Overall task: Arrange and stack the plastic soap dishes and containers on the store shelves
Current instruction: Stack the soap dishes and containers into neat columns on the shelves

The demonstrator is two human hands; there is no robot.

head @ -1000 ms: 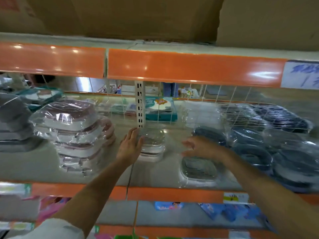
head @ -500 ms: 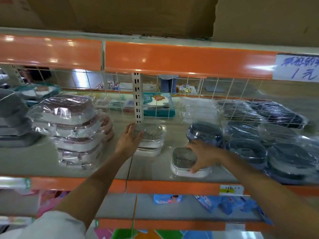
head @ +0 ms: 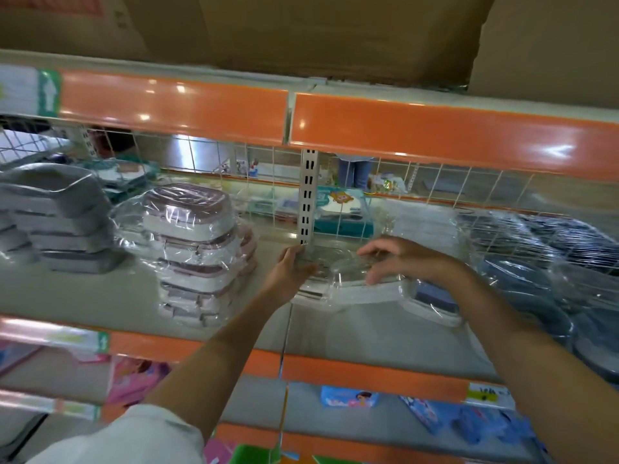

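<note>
— From where is the scene viewed?
— A single head-worn view is given, faced forward and slightly down at the shelf, taken close, within arm's reach of its front edge.

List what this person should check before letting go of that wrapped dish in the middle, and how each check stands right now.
1. Left hand steadies the dish stack: ok.
2. Right hand has a grip on the top dish: ok, fingers curl over it.
3. Top dish sits square on the stack: cannot tell, blurred.
4. Clear of the pink stack: ok, a gap shows.
5. Clear of the blue dishes: not ok, wrappers touch.
</note>
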